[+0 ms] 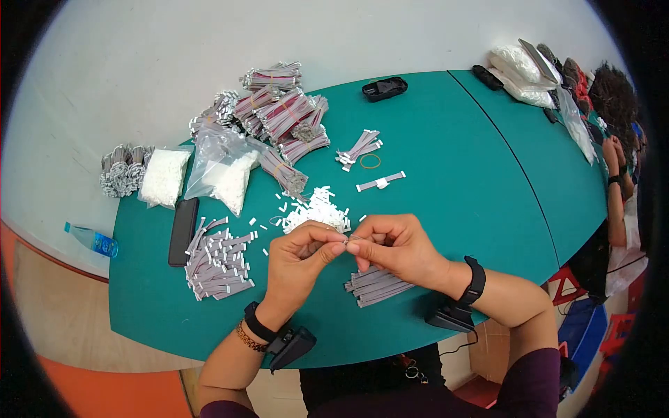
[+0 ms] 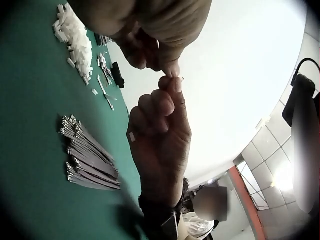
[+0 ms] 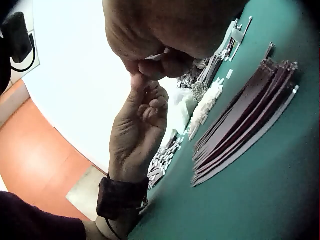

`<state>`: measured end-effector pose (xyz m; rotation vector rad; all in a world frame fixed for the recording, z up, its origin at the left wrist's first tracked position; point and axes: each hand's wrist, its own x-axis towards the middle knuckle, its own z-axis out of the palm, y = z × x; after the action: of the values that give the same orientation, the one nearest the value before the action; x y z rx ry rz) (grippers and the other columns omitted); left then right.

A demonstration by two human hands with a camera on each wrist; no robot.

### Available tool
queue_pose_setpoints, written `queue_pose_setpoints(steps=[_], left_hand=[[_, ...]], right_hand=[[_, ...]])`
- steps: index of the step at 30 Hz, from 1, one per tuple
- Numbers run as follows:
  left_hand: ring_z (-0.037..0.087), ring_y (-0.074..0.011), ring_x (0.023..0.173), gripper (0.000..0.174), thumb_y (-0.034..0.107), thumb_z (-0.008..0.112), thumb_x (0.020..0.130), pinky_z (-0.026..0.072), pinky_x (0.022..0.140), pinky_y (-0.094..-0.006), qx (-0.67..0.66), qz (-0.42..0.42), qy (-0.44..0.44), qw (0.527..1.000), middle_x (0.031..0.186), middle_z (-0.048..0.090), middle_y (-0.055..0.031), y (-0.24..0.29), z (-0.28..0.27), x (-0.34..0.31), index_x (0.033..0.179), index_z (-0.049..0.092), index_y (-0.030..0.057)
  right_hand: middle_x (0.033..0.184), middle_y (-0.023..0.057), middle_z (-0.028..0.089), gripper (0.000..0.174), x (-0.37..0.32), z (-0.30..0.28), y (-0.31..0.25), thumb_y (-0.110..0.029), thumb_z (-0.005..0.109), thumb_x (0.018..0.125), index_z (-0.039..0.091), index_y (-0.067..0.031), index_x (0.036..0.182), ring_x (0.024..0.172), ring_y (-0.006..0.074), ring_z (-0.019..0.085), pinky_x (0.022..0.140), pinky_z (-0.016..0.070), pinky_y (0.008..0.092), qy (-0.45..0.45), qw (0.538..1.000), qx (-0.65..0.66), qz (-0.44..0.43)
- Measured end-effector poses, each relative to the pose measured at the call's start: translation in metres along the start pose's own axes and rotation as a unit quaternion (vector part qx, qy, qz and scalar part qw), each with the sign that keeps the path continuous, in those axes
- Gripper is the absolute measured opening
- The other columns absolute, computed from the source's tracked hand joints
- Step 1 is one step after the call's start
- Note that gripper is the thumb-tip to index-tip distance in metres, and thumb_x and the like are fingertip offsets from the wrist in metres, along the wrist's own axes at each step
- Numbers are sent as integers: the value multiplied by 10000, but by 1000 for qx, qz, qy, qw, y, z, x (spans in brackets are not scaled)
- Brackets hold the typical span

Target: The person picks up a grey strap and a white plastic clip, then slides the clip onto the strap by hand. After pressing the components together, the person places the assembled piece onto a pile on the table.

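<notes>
My left hand point(image 1: 298, 263) and right hand point(image 1: 404, 249) meet fingertip to fingertip above the green table point(image 1: 453, 181). Each pinches between thumb and forefinger at one tiny part point(image 2: 182, 78), mostly hidden by the fingertips. A small white piece point(image 2: 131, 136) shows against the curled fingers of my right hand in the left wrist view. Below the right hand lies a bundle of grey flat cables point(image 3: 240, 115). Behind the hands is a heap of small white connectors point(image 1: 319, 209). Cables with white ends point(image 1: 219, 261) lie in a pile left of my left hand.
Banded cable bundles point(image 1: 282, 115) stand stacked at the back left, beside bags of white pieces point(image 1: 165, 177). A dark phone-like case point(image 1: 183, 233) lies at the left. Further back are a few cables point(image 1: 360, 148), a rubber band point(image 1: 371, 161) and a black object point(image 1: 385, 88). Another person's arm point(image 1: 616, 202) shows at far right.
</notes>
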<state>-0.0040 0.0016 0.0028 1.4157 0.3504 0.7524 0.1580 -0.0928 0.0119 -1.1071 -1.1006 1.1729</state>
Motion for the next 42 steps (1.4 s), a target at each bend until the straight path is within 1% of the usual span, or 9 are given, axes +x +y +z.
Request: queue_pose_setpoints(steps=[8,22,23,25,26,28,32,38,42], left_hand=[[564,-84,788,107,35,638,825,448,681,-204,-19,-40,2,999,884,628,-57,1,1,0,921,633,-12],[559,-56,800,86,44,610,850,437,680,-183,-9,-39,19,999,865,616,-28,0,4,-2,918,613,-9],[556,-52,794,82,45,609,851,435,676,-181,-10,-39,24,999,863,615,-24,0,5,-2,915,612,-7],[520,-65,727,88,59,620,838,416,648,-192,-15,-55,46,997,831,601,-24,0,8,-2,896,607,-6],[502,-72,693,92,66,625,832,406,634,-198,-18,-63,57,996,815,594,-24,0,8,-2,887,605,-6],[506,-80,701,109,75,632,830,410,644,-203,-23,-73,53,996,813,594,-28,0,8,-2,893,605,-10],[515,-99,726,131,99,614,851,418,671,-220,-23,-82,34,996,825,595,-41,1,7,0,910,605,-18],[518,-98,757,196,146,536,910,430,708,-228,-38,-50,2,998,854,600,-38,0,-3,4,985,608,-20],[524,-104,753,179,121,555,896,435,706,-233,-59,-55,-2,997,864,600,-57,4,-4,5,1003,579,-21]], right_hand=[[595,-30,573,150,-2,3,-2,-160,611,869,589,-39,784,496,-2,417,435,313,180,20,999,-32,0],[597,-18,576,140,-2,5,-3,-134,610,863,586,-12,801,533,22,468,477,371,199,30,994,-98,-27],[595,-16,574,138,-1,5,-1,-132,608,863,585,-11,800,536,23,474,482,374,201,33,994,-90,-43],[590,-11,570,134,1,7,7,-126,604,862,585,-9,799,542,26,484,492,380,204,40,994,-74,-74],[608,-9,574,132,0,6,5,-123,601,866,581,-11,798,552,27,491,498,380,199,33,994,-79,-69],[643,-3,583,129,-1,3,2,-117,593,875,574,-15,797,574,29,505,509,380,189,20,994,-90,-58],[586,-9,559,121,-2,2,-2,-110,588,863,588,-9,796,558,25,489,490,369,200,36,994,-90,-52],[585,-20,550,113,-1,1,-4,-106,584,865,587,-19,795,547,15,463,490,346,191,43,998,-38,-33],[591,-23,552,113,-1,2,-5,-105,583,867,588,-20,794,547,11,456,492,340,187,41,998,-22,-29]])
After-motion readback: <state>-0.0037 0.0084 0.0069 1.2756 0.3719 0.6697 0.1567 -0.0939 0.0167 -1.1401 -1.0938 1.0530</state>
